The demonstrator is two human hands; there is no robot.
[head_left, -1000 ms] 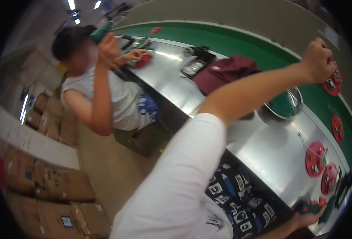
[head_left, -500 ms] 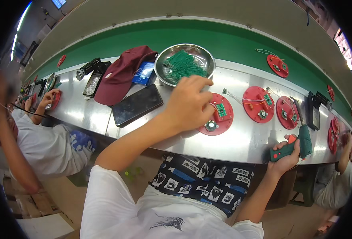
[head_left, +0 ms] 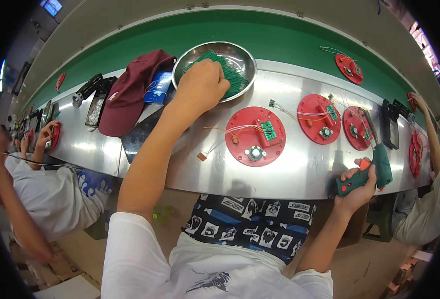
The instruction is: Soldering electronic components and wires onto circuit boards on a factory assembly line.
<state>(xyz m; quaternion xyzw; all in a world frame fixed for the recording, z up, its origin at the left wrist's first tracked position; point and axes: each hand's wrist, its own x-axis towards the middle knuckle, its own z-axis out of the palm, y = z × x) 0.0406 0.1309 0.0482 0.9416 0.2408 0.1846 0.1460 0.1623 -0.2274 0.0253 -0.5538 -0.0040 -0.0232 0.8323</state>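
Observation:
My left hand (head_left: 202,85) reaches over the near left side of a steel bowl (head_left: 253,70) heaped with thin green strands (head_left: 236,79). Its fingers are bent together over the strands, and their tips are hidden, so what they pinch cannot be made out. Low on the right, my right hand (head_left: 360,192) grips a dark green pistol-shaped power tool (head_left: 382,168) with a red trigger; a thin shaft points away from me. Between my hands lies a red round plate (head_left: 240,149) carrying a green circuit board (head_left: 268,130), a round white part (head_left: 254,153) and loose wires.
Two more wired red plates (head_left: 309,132) (head_left: 354,119) lie to the right, near a black holder (head_left: 391,132). A maroon cap (head_left: 125,102), a blue box (head_left: 158,88) and a dark phone (head_left: 140,137) are left of the bowl. Other people's hands (head_left: 45,134) (head_left: 421,104) work at both sides.
My left hand has moved from the nearest red plate up and left to the bowl's strands. That plate's wires now lie uncovered. My right hand keeps its hold on the tool.

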